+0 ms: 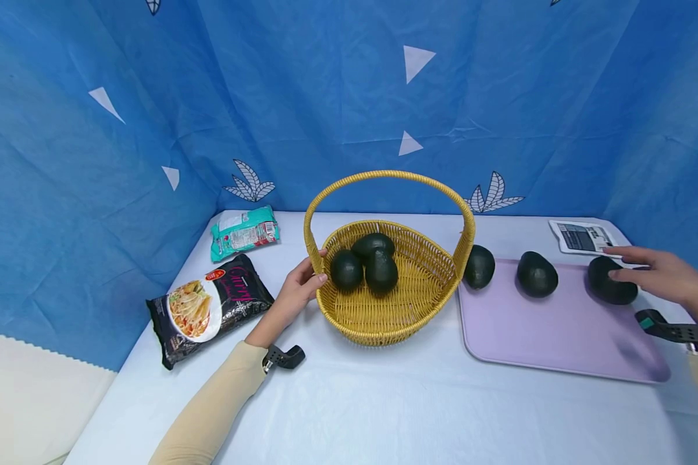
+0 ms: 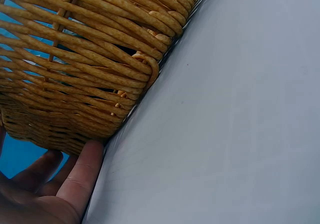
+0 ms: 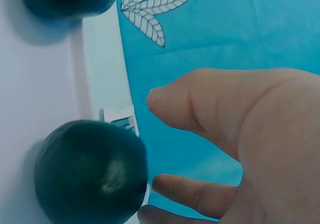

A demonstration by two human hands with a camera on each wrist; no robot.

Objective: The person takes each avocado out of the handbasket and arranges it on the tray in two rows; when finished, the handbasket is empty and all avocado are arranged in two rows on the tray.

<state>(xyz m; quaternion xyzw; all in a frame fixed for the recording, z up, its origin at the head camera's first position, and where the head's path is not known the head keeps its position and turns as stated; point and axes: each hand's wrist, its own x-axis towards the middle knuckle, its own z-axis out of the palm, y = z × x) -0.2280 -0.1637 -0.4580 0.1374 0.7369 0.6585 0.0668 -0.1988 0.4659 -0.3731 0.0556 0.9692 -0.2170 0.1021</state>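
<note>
Three avocados [image 1: 346,271], dark green, smooth and rounded, lie huddled inside a golden wicker basket [image 1: 410,300], toward its left and back wall, with bare weave filling the rest of its floor; the basket, woven from cord-like strands with narrow gaps between them, has a broad, curving rim and a tall arched handle [image 1: 388,174] bound in the same material; it stands upright mid-bench [image 1: 384,407], on a smooth white surface.

To its right lies a flat lilac tray [image 1: 535,339], round-cornered with a low lip, bearing another three avocados in a row along its back part: the left avocado [image 1: 480,267], partly hidden by the basket's handle; the middle avocado [image 1: 537,274], plump and egg-shaped; the right avocado [image 1: 611,282], longer and oval.

The left hand [image 1: 300,285] touches the basket's left side near the handle's foot, its digits extended against the weave rather than curled round it; the right hand [image 1: 660,274] hovers at the right avocado, thumb and fingers parted wide; whether a fingertip touches the skin I cannot tell.

Left of the basket lie a glossy, crinkled black curry packet [image 1: 209,310] with a noodle picture, and behind it a smaller teal packet [image 1: 245,234]; a flat white packet [image 1: 581,237] with a dark label lies behind the tray; blue cloth [image 1: 326,97], softly creased and printed with pale triangles and leaves, hangs behind everything.
</note>
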